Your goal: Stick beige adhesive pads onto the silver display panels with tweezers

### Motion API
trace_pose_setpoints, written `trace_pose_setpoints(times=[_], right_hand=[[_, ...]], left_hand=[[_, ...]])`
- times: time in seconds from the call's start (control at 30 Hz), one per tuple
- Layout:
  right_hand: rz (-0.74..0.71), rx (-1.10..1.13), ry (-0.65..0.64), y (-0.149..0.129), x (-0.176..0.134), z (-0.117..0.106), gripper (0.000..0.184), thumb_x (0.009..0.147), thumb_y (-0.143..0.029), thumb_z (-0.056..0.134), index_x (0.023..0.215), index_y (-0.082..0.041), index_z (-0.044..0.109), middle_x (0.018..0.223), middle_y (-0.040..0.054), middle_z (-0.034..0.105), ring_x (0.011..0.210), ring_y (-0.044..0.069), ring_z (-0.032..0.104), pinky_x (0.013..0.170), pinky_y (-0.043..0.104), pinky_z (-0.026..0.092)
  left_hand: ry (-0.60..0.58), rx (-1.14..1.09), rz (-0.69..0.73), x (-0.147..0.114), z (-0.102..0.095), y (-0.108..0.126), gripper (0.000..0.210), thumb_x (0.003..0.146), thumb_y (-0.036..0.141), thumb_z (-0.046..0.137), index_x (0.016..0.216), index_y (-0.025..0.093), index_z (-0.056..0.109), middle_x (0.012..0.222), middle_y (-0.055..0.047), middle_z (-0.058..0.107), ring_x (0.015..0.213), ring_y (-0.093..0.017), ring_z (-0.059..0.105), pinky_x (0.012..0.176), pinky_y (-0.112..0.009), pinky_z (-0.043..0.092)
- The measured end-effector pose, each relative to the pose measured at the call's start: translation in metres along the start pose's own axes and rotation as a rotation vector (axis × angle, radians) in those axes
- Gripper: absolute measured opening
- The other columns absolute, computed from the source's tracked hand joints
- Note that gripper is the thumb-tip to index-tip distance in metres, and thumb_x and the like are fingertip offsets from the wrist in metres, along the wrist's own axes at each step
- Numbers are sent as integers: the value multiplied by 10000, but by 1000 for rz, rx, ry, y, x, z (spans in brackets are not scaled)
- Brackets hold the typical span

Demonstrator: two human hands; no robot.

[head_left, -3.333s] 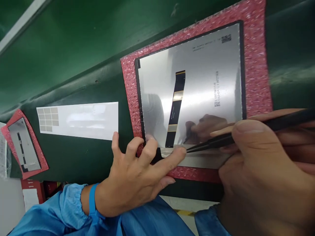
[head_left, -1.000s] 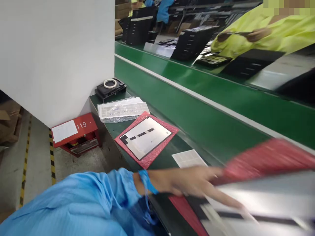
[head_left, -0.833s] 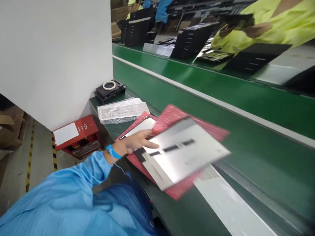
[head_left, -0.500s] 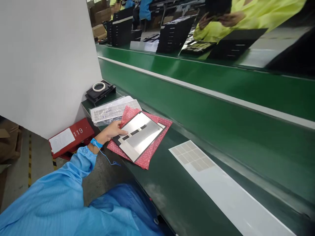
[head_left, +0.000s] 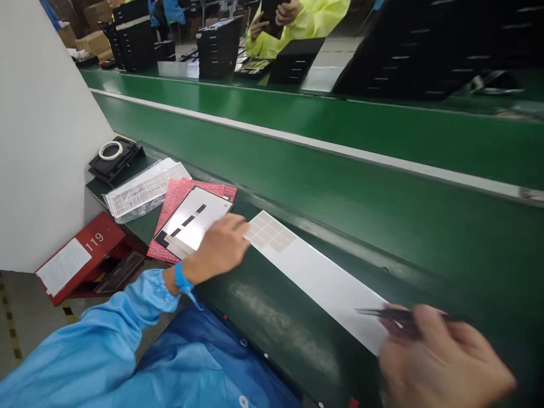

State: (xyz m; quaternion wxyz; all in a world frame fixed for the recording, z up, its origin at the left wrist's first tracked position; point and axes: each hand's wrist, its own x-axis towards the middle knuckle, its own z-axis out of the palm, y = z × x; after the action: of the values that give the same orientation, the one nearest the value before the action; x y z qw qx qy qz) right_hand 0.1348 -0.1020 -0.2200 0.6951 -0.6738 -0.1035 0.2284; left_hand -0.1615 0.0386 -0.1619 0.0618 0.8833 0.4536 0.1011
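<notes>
Left hand [head_left: 221, 246] fingers curled at sticker sheet [head_left: 314, 277], right hand [head_left: 442, 362] pinching tweezers [head_left: 382, 313]

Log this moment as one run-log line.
left hand: open, over sticker sheet end | right hand: grip on tweezers | panel: on pink bubble wrap

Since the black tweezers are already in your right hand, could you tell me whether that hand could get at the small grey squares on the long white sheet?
Probably yes. The right hand with the black tweezers is over the long white sheet, and nothing lies on it up to the small grey squares, though the left hand is right beside them.
</notes>
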Motion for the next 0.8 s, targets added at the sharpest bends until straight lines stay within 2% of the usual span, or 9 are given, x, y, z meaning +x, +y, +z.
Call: trace_pose_setpoints(times=[0.07,0.13,0.3,0.37,0.43,0.5,0.6,0.73,0.8], right_hand=[[58,4,-47,7,9,11,618,339,-486,976,673,-183,554,773,82,544,686,233,620,470,301,542],[109,-27,-60,6,24,7,603,286,-421,953,679,-168,572,773,100,569,673,253,633,454,300,543],[129,-34,59,-23,57,-24,612,197,-318,890,644,-153,505,714,63,541,583,250,610,418,311,525],[89,-40,12,-31,55,-16,619,252,-358,920,701,-138,556,710,55,547,601,237,622,461,301,555],[38,-28,-132,-32,45,5,651,359,-436,969,791,-122,598,713,55,561,635,229,641,527,316,600],[-9,-20,-279,-25,31,30,697,482,-537,985,879,-114,599,757,82,610,664,221,654,567,328,618],[-46,-44,-343,-9,14,53,716,614,-638,948,939,-120,574,819,110,661,684,204,664,581,292,604],[-124,-140,-341,5,6,50,637,782,-668,868,964,-133,573,879,95,688,708,184,680,646,283,609],[-166,-173,-314,5,5,45,612,812,-671,845,958,-143,571,878,80,687,694,186,678,658,304,615]], left_hand=[[-67,-7,222,18,24,28,358,1074,358,578,1392,205,632,1533,-72,616,1469,-225,507,1227,-359,380],[-107,-10,347,30,43,46,326,1077,349,571,1339,178,665,1468,-103,657,1411,-247,554,1175,-383,410],[-139,-56,455,33,61,69,302,1077,389,573,1236,157,683,1332,-132,679,1251,-275,603,1005,-406,459],[-141,-75,427,32,62,73,342,1062,404,602,1294,159,657,1354,-133,654,1256,-284,586,997,-414,454],[-149,-87,404,33,61,75,388,1055,430,617,1346,174,632,1397,-126,629,1281,-283,567,1008,-414,445],[-161,-91,395,34,59,76,400,1062,447,604,1369,190,619,1422,-116,615,1297,-279,555,1021,-408,434],[-178,-89,390,34,54,78,414,1079,457,570,1399,196,603,1429,-113,606,1308,-278,547,1028,-400,424],[-185,-77,400,33,49,80,438,1085,448,553,1425,176,598,1428,-128,598,1299,-284,545,1017,-409,434],[-182,-74,407,33,49,81,444,1085,446,550,1429,169,601,1428,-133,599,1290,-286,549,1014,-413,437]])
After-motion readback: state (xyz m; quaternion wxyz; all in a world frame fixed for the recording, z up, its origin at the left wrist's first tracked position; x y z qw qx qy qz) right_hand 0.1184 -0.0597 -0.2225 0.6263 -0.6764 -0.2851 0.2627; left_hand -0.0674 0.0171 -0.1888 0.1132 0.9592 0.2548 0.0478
